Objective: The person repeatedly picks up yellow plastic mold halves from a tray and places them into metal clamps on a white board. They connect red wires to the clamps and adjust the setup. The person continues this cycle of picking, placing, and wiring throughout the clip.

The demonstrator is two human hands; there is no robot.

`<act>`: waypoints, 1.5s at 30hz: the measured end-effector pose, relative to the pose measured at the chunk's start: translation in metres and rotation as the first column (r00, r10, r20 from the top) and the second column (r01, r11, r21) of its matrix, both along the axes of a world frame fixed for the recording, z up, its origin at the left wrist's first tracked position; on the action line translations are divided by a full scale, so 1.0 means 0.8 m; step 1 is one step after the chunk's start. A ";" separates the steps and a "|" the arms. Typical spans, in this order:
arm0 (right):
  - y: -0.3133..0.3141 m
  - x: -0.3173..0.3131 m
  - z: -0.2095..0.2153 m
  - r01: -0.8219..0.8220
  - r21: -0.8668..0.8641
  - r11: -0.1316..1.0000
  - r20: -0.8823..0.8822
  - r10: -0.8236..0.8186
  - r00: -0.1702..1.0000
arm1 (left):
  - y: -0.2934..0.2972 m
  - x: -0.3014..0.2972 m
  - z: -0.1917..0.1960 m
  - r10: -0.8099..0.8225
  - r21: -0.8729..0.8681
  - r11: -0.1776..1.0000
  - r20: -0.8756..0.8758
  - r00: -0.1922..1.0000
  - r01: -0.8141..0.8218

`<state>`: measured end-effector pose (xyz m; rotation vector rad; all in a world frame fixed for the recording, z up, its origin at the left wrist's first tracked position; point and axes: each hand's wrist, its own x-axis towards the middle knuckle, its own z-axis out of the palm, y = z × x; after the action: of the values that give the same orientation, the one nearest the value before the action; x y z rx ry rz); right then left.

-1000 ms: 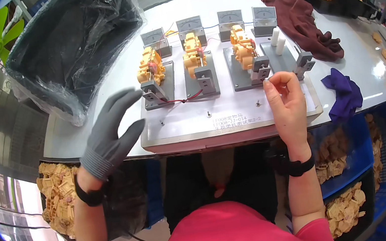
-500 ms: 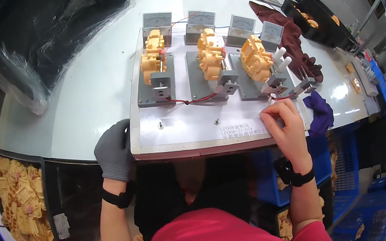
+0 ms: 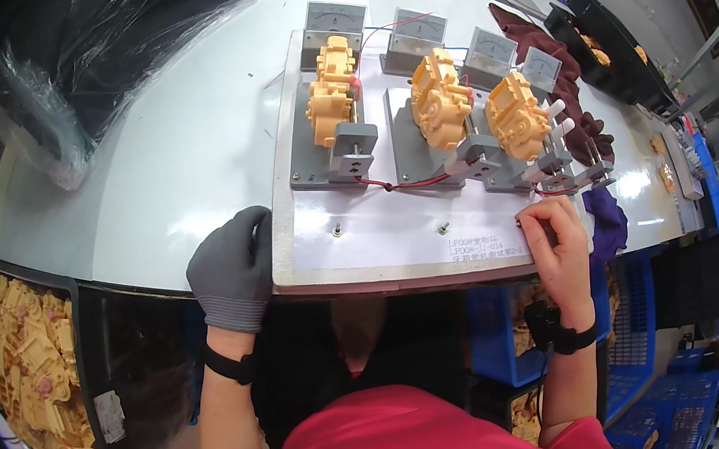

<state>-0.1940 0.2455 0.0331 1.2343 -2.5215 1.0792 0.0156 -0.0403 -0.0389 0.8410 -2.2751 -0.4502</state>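
Note:
A white test board (image 3: 382,253) lies at the table's front edge. It carries three yellow plastic gearbox assemblies (image 3: 442,105) on grey stands (image 3: 313,162), joined by red and black wires (image 3: 409,184). Several analog meters (image 3: 335,16) stand behind them. My left hand (image 3: 232,271), in a grey glove, is curled against the board's left edge, its fingertips partly hidden. My bare right hand (image 3: 559,241) rests at the board's front right corner, thumb and fingers pinched together. Whatever lies between those fingertips is hidden. Two small toggle switches (image 3: 444,228) show along the board's front.
Bins of yellow plastic parts (image 3: 32,366) stand low at the left. Black plastic-wrapped material (image 3: 111,57) covers the table's far left. Beyond the board lie a brown cloth (image 3: 553,56) and a purple cloth (image 3: 605,220). Blue crates (image 3: 499,352) sit below the table, right.
The view has shifted, so the board, its gearboxes and both hands appear further right. My left hand stays beside the board's edge; my right hand stays at its front right, fingers still pinched.

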 end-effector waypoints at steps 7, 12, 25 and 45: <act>0.002 0.001 0.006 -0.023 0.017 1.000 0.008 0.023 1.000 | 0.000 -0.002 -0.004 0.008 -0.029 1.000 0.007 1.000 -0.008; 0.002 -0.001 0.003 -0.031 -0.018 0.999 0.059 0.032 0.998 | 0.000 0.001 -0.004 0.015 0.060 0.998 0.031 0.999 -0.016; 0.006 -0.003 0.001 -0.046 -0.013 0.999 0.064 0.047 0.997 | -0.002 0.003 -0.012 0.012 0.040 0.999 0.031 0.999 -0.013; -0.017 0.030 0.005 -0.058 -0.132 0.990 -0.188 0.032 0.982 | -0.009 0.008 -0.022 0.015 0.037 0.999 0.060 0.998 -0.017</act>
<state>-0.1704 0.2319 0.0368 1.2950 -2.2533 1.0723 0.0217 -0.0474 -0.0566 0.9021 -2.3192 -0.4672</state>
